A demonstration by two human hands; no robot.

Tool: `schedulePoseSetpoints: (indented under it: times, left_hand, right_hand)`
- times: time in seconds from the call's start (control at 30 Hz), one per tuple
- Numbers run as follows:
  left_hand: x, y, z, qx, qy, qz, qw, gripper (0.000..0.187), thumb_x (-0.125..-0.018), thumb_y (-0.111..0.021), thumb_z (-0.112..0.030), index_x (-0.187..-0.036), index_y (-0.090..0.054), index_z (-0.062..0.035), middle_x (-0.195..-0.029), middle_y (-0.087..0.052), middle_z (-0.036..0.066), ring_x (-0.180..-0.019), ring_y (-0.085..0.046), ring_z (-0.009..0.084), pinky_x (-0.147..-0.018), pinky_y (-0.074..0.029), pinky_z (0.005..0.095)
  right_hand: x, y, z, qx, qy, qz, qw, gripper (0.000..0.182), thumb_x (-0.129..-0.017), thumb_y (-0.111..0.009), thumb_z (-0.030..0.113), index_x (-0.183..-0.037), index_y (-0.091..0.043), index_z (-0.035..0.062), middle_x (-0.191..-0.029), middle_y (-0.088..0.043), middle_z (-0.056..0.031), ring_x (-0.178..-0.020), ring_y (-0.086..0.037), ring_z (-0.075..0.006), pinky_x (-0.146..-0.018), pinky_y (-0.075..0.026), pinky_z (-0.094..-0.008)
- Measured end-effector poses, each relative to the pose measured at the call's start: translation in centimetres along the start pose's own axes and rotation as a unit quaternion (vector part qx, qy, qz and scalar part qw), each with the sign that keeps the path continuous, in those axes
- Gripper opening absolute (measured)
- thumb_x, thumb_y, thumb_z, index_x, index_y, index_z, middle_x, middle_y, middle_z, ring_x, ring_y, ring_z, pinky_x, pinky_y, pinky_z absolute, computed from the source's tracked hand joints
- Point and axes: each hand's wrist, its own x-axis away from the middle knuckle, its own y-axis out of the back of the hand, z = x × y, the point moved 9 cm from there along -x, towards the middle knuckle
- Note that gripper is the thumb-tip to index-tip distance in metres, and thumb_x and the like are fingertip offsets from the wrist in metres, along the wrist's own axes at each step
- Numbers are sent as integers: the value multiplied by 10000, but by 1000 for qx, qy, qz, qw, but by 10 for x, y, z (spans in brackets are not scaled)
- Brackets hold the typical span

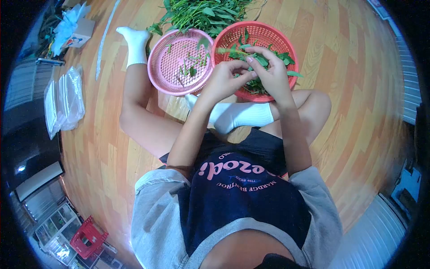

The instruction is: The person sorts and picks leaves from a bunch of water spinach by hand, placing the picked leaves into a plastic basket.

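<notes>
My right hand is closed, thumb and fingers pinching a leafy green stem that points left and is partly blurred. Close beside it, my left hand has its thumb and fingertips drawn together; whatever is between them is hidden. Both hands are over the near left part of a red plastic basket holding loose green leaves. Left of it, touching or nearly so, a pink basket contains a few short stem pieces and bits of leaf.
Beyond the baskets lies a large pile of leafy greens on the wood floor. My bent legs in white socks frame the baskets. Clear plastic bags and a box are at left; a red stool is lower left.
</notes>
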Motion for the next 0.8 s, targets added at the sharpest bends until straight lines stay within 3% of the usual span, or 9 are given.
schedulePoseSetpoints:
  times: [0.07,0.13,0.2,0.37,0.43,0.57,0.67,0.73,0.8]
  left_hand:
    - [3,4,-1,79,95,49,991,203,-836,-579,-136,-973,-623,6,-850,-637,57,-778,-570,85,-702,-456,237]
    - [-3,13,-3,177,47,0,983,204,-858,-564,-166,-983,-623,-16,-801,-616,23,-699,-543,68,-626,-436,214]
    - [-2,34,15,280,120,-130,944,215,-878,-540,-185,-978,-615,-11,-746,-584,-3,-613,-490,51,-546,-386,192]
    - [-8,40,9,176,110,-94,974,228,-886,-529,-216,-855,-635,-17,-642,-555,-13,-544,-445,30,-494,-342,174]
    - [-6,57,6,83,89,-160,980,282,-865,-556,-233,-765,-645,15,-540,-536,3,-492,-464,50,-460,-358,206]
    - [1,64,9,-7,99,-184,978,314,-856,-555,-260,-742,-641,20,-519,-537,49,-465,-475,89,-449,-369,254]
    - [4,66,4,-101,63,-217,969,322,-844,-561,-287,-740,-644,6,-501,-520,92,-442,-482,140,-451,-376,293]
    - [3,59,9,-82,73,-199,974,322,-842,-560,-298,-737,-648,-7,-497,-510,112,-440,-489,174,-455,-379,300]
    - [2,54,2,-94,69,-188,975,324,-843,-560,-299,-733,-647,-8,-499,-519,103,-446,-491,159,-454,-377,293]
  right_hand:
    - [-1,4,1,-6,51,5,999,211,-830,-565,66,-1024,-566,-16,-948,-605,-65,-847,-575,-109,-744,-462,-236]
    - [1,-2,2,-17,63,38,997,207,-837,-560,65,-1025,-558,-22,-937,-601,-70,-838,-582,-114,-734,-466,-225]
    - [6,-9,4,-66,27,64,995,197,-843,-555,62,-1021,-553,-21,-932,-596,-71,-841,-582,-113,-730,-468,-222]
    - [5,-2,-11,-151,-28,40,987,170,-849,-547,45,-1007,-543,-16,-924,-588,-70,-858,-584,-116,-724,-475,-221]
    - [4,29,-20,-158,-26,-82,984,160,-841,-554,33,-993,-546,-16,-936,-590,-75,-854,-582,-115,-734,-477,-224]
    - [10,38,-14,-144,-18,-98,985,149,-841,-553,33,-979,-548,-21,-931,-594,-81,-848,-578,-111,-744,-472,-221]
    - [18,45,10,-80,42,-155,984,165,-835,-550,31,-995,-557,-6,-920,-602,-88,-844,-583,-127,-743,-468,-234]
    - [26,14,57,215,207,-50,953,211,-820,-556,33,-1031,-565,22,-925,-606,-95,-850,-595,-175,-747,-464,-271]
    - [27,-3,58,281,235,-27,930,249,-792,-574,48,-1041,-578,44,-940,-602,-107,-891,-585,-239,-782,-454,-326]
